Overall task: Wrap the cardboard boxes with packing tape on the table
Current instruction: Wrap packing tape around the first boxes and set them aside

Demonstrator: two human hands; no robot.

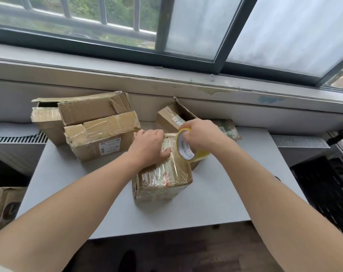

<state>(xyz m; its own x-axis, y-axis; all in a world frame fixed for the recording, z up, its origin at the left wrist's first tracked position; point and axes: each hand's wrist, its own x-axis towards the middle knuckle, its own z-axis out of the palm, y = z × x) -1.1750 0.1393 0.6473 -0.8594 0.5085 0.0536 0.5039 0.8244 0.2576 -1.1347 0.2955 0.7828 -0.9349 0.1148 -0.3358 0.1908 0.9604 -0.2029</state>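
Head view, clock set on the table (235, 197) with 12 o'clock at the window sill (186, 79). The task item, the near box (164, 179), stands at the table centre, closed, with clear tape lying in wrinkled bands over its top and front face; its contents are not visible. The left hand (149, 146) rests on the box top from 9 o'clock, fingers bent over the far top edge, thumb pressed flat on the taped surface. The right hand (201, 134) grasps the tape roll (186, 152) from above, fingers closed over its rim; the roll stands on edge against the 3 o'clock side of the box top, its printed core facing the person. At 10 o'clock stands a stack of boxes: the labelled box (104, 140) in front, taped shut, and the upper box (90, 110) on it, with one end open to a dark interior. At 1 o'clock, just behind the right hand, the open box (171, 116) has one flap raised; its interior is dark and nothing inside can be made out. A floor box (2, 209) sits beyond the table's 8 o'clock edge.
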